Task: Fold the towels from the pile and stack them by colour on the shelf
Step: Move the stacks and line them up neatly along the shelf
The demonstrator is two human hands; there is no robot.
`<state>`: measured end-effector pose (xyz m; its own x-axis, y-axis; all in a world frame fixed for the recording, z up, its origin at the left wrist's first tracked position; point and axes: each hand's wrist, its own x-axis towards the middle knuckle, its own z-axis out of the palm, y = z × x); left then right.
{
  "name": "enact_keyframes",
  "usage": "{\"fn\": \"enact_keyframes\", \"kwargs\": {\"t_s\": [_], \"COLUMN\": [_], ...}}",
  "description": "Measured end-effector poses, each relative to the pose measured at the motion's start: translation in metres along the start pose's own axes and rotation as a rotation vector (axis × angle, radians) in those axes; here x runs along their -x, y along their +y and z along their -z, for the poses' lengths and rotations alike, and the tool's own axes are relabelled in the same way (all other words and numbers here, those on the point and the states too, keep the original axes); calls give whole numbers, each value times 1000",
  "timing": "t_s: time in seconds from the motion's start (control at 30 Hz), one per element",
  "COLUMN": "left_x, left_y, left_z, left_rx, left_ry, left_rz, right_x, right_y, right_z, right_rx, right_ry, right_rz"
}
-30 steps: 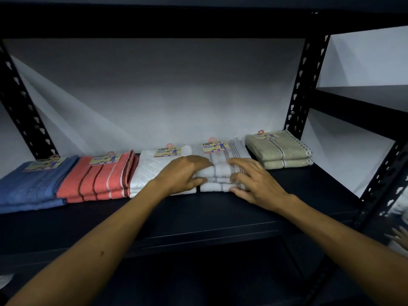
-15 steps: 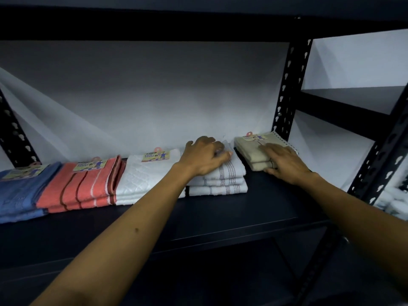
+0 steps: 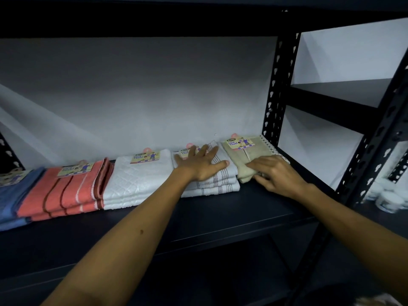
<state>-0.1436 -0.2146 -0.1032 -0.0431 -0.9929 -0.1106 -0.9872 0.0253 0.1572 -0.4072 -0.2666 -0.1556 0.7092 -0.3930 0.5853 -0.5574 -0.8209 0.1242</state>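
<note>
Folded towel stacks line the back of the black shelf (image 3: 220, 215): blue (image 3: 11, 195) at the far left, then coral striped (image 3: 64, 193), white quilted (image 3: 139, 180), white with thin red stripes (image 3: 225, 180), and beige (image 3: 245, 155) beside the right post. My left hand (image 3: 199, 162) lies flat with spread fingers on top of the white striped stack. My right hand (image 3: 273, 173) rests on the beige stack, fingers curled over its front edge and thumb against the front. Paper labels sit on top of the stacks.
A perforated black upright (image 3: 278, 85) stands just right of the beige stack. Another shelf unit (image 3: 344, 93) with dark boards lies to the right. Blurred white items (image 3: 384, 199) sit at the lower right. The shelf's front half is bare dark board.
My left hand has gone from gripping the front of the white striped stack to lying flat on its top. My right hand left that stack and moved right onto the beige stack.
</note>
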Motion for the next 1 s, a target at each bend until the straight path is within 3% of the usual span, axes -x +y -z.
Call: {"fn": "enact_keyframes", "kwargs": {"t_s": [0.1,0.2,0.33,0.37,0.47,0.57,0.8,1.0], "left_x": [1,0,3,6,16,19,18,20], "left_y": [-2,-4,-4,-4,-1,-1,8,6], "left_z": [-1,1,8,10,10,-1,-16,-13], "left_rx": [12,12,46,15,-133,-257,-194,-219], "left_ry": [4,-1,28,84,272,223,214,189], "left_rz": [-5,-17,-50,-83,-298,-396,-249,-274], "right_x": [-1,-11,-30,-34,-40,-37,-29,-30], "right_y": [-8,-15,-6,2,18,20,24,20], "right_z": [2,20,37,36,23,11,18,17], "right_rx": [22,-126,-322,-315,-456,-491,-498,-525], "right_ry": [-55,-114,145,125,-217,-259,-272,-304], "right_rz": [-5,-90,-595,-750,-1043,-1012,-894,-885]}}
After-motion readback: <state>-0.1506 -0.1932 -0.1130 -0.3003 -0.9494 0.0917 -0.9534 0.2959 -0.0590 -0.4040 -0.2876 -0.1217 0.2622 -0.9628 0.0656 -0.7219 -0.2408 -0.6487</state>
